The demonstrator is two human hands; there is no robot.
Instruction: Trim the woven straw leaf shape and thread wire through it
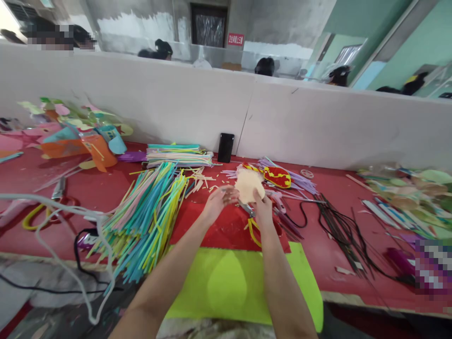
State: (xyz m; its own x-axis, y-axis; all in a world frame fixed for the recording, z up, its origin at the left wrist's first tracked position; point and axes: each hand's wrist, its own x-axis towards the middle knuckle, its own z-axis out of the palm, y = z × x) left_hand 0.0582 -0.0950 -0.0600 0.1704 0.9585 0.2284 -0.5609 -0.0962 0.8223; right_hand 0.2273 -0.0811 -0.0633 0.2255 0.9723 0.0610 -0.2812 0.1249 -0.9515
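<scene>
A cream, flat, rounded piece (248,182) with an uneven edge is pinched by my right hand (263,207), thumb over its lower right side. My left hand (221,201) is at the piece's left edge, fingers stretched out and slightly apart; whether they touch it is unclear. Beneath the hands lies a red sheet (208,228), and on it scissors with yellow handles (253,230), partly covered by my right forearm. Just behind the piece is a red oval shape with yellow patches (277,177). Short cream stick pieces (201,179) are scattered to the left.
Bundles of coloured pipe cleaners (148,212) spread at left, near a second pair of scissors (52,207) and a white cable (49,245). A phone (225,147) leans on the white partition (183,94). Dark stems (342,235) lie right. A lime-green sheet (226,282) overhangs the front edge.
</scene>
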